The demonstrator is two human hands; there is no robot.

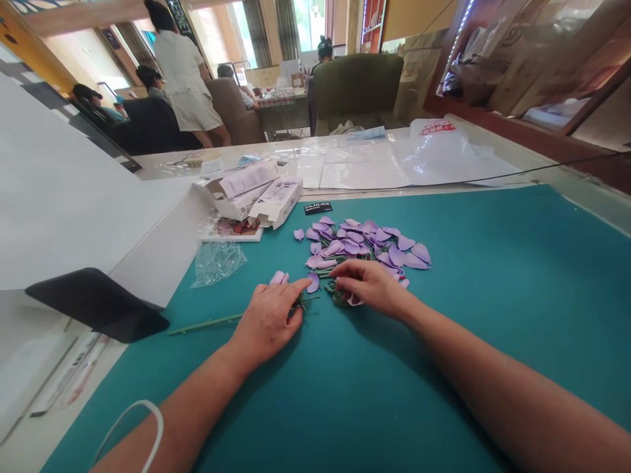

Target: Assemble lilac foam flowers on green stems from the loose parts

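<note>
My left hand (269, 322) is closed round the green plastic flower stem (207, 324). Its long end lies out to the left, and thin green tips poke out past the fingers. Just beyond these fingers are a pinkish-lilac piece (279, 278) and a loose purple petal (313, 283). My right hand (367, 284) reaches down with bent fingers over small green pieces (332, 287) at the near edge of the petal pile. Its fingertips are drawn together; what they pinch, if anything, is hidden. Purple petals (352, 246) are heaped behind it, with green stems among them.
Opened white boxes (276, 200), a crumpled clear bag (217, 263) and a small black card (318, 208) lie beyond my hands on the green mat (493, 295). A dark tablet-like object (98, 305) leans at left. Several people are in the background.
</note>
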